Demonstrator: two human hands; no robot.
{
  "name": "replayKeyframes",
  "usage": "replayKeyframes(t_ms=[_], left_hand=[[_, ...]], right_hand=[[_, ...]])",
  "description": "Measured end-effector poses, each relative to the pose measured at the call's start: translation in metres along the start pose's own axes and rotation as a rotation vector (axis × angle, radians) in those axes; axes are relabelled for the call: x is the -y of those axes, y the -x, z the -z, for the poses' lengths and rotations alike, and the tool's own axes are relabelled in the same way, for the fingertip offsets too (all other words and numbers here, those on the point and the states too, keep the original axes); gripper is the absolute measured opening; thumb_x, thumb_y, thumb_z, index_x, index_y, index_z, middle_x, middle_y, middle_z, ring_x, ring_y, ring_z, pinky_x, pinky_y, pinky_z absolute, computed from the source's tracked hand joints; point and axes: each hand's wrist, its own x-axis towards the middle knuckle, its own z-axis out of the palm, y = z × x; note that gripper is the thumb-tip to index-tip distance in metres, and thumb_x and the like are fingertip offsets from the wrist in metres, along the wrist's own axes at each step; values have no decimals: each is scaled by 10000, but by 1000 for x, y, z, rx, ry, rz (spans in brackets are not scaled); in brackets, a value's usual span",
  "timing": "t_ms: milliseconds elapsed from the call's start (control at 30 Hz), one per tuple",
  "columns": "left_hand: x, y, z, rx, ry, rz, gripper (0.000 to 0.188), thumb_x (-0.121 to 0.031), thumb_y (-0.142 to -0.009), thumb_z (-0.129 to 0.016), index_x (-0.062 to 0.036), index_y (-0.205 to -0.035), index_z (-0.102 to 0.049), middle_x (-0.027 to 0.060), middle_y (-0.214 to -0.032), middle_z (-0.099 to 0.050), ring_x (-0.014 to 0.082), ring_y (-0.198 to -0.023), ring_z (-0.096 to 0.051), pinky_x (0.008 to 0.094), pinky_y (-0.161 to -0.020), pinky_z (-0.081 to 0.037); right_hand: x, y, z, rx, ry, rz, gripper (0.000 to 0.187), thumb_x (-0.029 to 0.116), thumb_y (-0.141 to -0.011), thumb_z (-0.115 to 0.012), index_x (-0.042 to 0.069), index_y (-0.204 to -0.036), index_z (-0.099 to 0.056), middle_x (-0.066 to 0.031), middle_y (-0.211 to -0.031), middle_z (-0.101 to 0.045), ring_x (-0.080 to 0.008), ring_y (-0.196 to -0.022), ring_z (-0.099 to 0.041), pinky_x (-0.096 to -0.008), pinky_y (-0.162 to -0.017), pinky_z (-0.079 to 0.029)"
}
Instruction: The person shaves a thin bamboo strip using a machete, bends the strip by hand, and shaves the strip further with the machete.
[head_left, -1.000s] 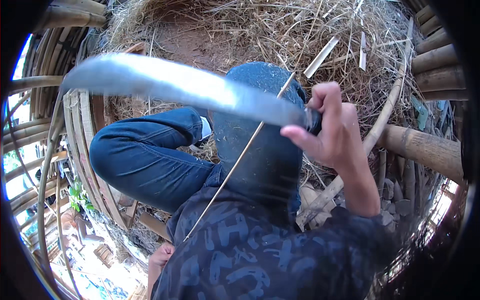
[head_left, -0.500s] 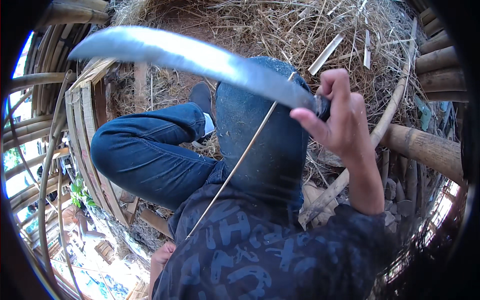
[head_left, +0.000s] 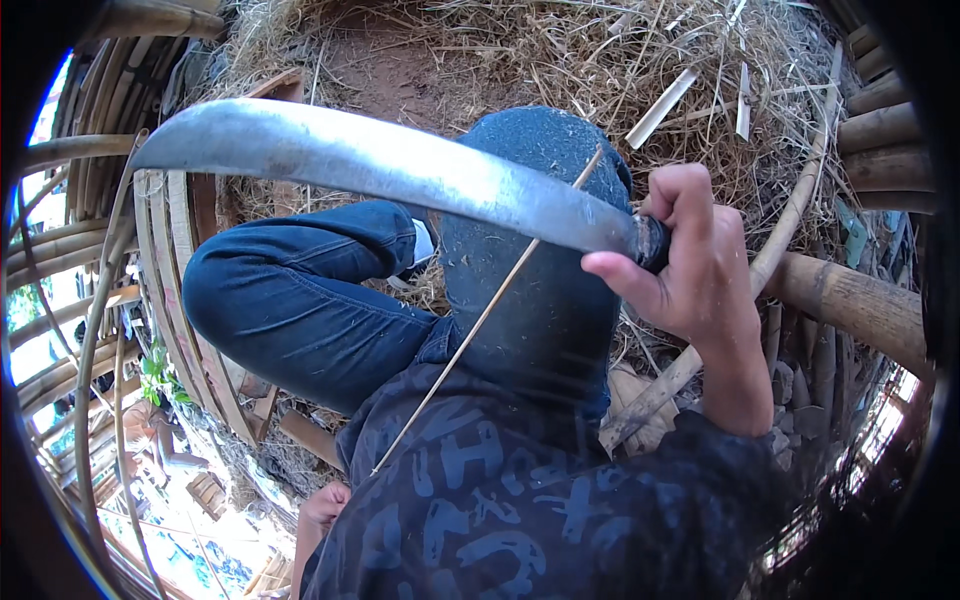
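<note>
A machete with a long, shiny curved blade is held by its dark handle in my right hand. My fingers are curled round the handle and the thumb points along toward the blade. The blade reaches far to the left above my knees and crosses over a thin bamboo stick. That stick slants from my raised right knee down to my shirt front. My left hand is beside my waist, close to the stick's lower end, with its fingers curled in. My shirt hides part of it, so I cannot see what it grips.
Dry straw and pale split strips cover the ground ahead. A thick bamboo pole and a long thin pole lie on the right. Wooden slats and a bamboo wall stand on the left.
The machete's blade has come down slightly and its motion blur is gone. My right hand has dropped a little with it. The left hand and the stick have barely moved.
</note>
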Motion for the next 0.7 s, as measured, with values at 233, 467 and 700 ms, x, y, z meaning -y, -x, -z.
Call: replayKeyframes(t_ms=[233,467,700], left_hand=[[0,2,0,2,6,3,191,-72,-750,-740,-19,-671,-574,15,-585,-577,61,-412,-432,202,-382,-276],[-2,0,2,11,0,6,185,-71,-752,-738,-16,-677,-578,15,-586,-577,62,-411,-430,202,-381,-276],[5,-3,3,22,21,-2,180,-70,-754,-735,-14,-682,-581,16,-586,-576,62,-410,-429,202,-380,-276]], right_hand=[[11,-1,-2,13,23,76,585,600,-797,-615,54,-908,-437,-18,-515,-410,-183,-385,-510,-298,-396,-426],[14,-5,1,97,15,-33,632,551,-749,-706,15,-940,-431,-52,-657,-387,-171,-496,-440,-294,-464,-405],[16,-7,5,95,33,-71,605,517,-760,-714,27,-954,-417,-48,-629,-363,-144,-477,-414,-285,-441,-368]])
